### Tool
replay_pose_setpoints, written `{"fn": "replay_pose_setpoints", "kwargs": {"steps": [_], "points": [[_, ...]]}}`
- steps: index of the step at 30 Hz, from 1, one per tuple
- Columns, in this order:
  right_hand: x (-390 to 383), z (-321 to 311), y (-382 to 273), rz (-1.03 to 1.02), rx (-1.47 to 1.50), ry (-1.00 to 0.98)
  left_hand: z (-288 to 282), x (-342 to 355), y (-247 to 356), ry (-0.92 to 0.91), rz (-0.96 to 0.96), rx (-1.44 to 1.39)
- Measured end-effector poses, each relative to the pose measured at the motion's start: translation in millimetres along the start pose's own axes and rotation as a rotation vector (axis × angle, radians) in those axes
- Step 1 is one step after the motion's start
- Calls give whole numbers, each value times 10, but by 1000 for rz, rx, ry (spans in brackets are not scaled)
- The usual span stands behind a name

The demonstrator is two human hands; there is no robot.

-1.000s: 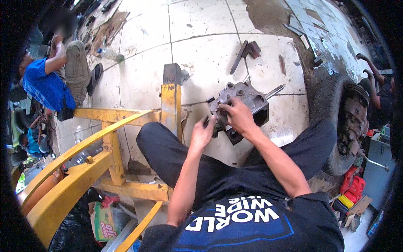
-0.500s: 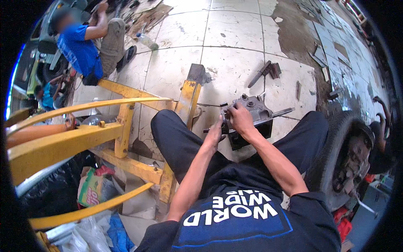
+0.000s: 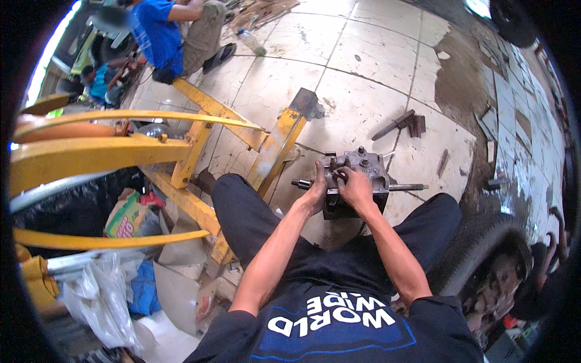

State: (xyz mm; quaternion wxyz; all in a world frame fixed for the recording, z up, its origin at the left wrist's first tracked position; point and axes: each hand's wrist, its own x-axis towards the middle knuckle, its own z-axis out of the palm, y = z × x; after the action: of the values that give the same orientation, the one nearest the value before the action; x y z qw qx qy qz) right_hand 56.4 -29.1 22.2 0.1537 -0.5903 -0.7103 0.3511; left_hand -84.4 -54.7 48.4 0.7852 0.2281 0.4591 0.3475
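Observation:
A dark metal gearbox (image 3: 375, 162) rests on the tiled floor between my knees. A long shaft (image 3: 408, 187) sticks out of its right side, and a shorter shaft end (image 3: 300, 183) shows on the left. Several bolt heads or studs stand up from its top. My left hand (image 3: 316, 192) lies against the gearbox's left side with its fingers stretched out flat. Over the top near edge, my right hand (image 3: 357, 189) has its fingers closed in a pinch beside a stud. Whatever is between those fingertips is too small to make out.
On my left stands a yellow steel frame (image 3: 91, 158). Dark metal pieces (image 3: 394, 126) lie beyond the gearbox, with a plastic bottle (image 3: 249, 41) farther off. A wheel (image 3: 484, 260) is at my right. A person in a blue shirt (image 3: 158, 30) sits at the far left.
The view has turned and shifted, so the gearbox sits slightly lower in it. Both hands stay at the gearbox, and my right hand's fingers are still closed at its top.

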Motion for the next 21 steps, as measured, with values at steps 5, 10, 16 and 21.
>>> {"fn": "replay_pose_setpoints", "kwargs": {"steps": [5,10,16,21], "points": [[190,110,-163,-97,-103,-95,-129,-13,-162,211,-42,-6],[248,386,-271,-189,-246,38,-156,-49,-211,121,-25,-34],[73,333,-241,-157,-73,99,-363,-93,-316,183,71,294],[166,348,-274,-50,-120,-30,-373,-330,30,436,170,811]]}}
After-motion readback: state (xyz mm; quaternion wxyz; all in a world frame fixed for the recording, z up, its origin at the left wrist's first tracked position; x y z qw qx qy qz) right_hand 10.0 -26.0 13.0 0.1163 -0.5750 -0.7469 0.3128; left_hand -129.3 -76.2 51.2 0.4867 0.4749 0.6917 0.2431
